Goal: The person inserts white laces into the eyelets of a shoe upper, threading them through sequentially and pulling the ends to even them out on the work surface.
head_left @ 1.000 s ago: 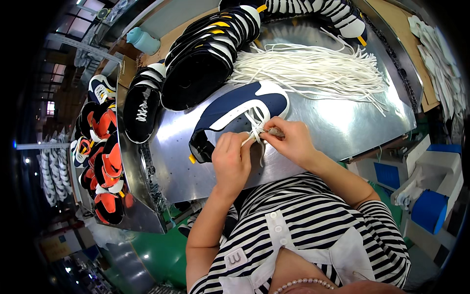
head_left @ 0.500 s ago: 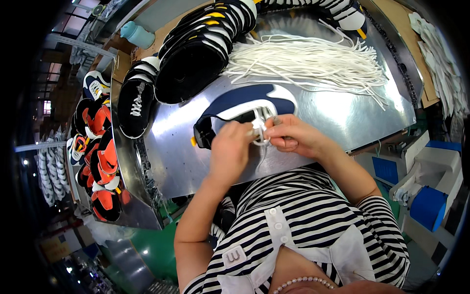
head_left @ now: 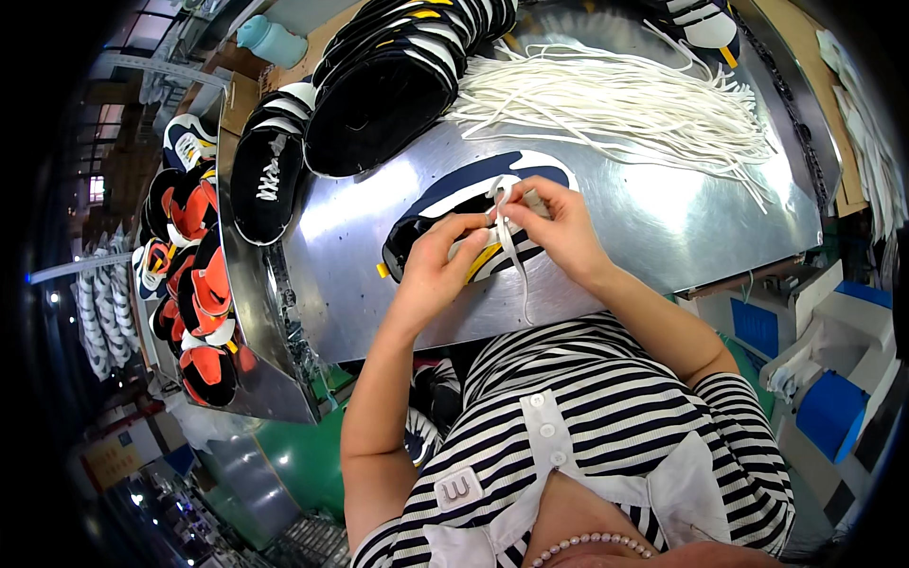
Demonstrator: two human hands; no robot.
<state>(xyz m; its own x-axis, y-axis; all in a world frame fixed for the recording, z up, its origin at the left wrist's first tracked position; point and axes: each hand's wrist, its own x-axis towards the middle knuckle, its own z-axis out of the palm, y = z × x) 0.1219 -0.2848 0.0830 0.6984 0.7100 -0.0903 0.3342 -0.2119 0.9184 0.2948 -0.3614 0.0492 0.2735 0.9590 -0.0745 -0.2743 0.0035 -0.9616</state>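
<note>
A navy and white shoe upper (head_left: 443, 195) with yellow trim lies on the metal table in front of me, its dark opening toward the left. A white shoelace (head_left: 512, 254) runs at its eyelet area, one end trailing down over the near side. My right hand (head_left: 562, 230) pinches the lace between thumb and fingertips, just above the upper. From the left, my left hand (head_left: 436, 267) reaches over the opening with thumb and index finger closed at the lace by the eyelets. The fingers partly hide the eyelets, so the exact threading cannot be made out.
Loose white laces (head_left: 615, 102) lie in a bundle across the table's far side. Nested black and white uppers (head_left: 374, 123) are stacked at the far left, beside another black upper (head_left: 265, 194). Orange and black uppers (head_left: 204, 303) fill a side shelf. A light-blue bottle (head_left: 273, 43) stands behind.
My hands have shifted over the upper, and the left fingers have spread somewhat. The upper's near side with yellow trim now shows, and a longer lace end hangs down. The whole view has shifted slightly.
</note>
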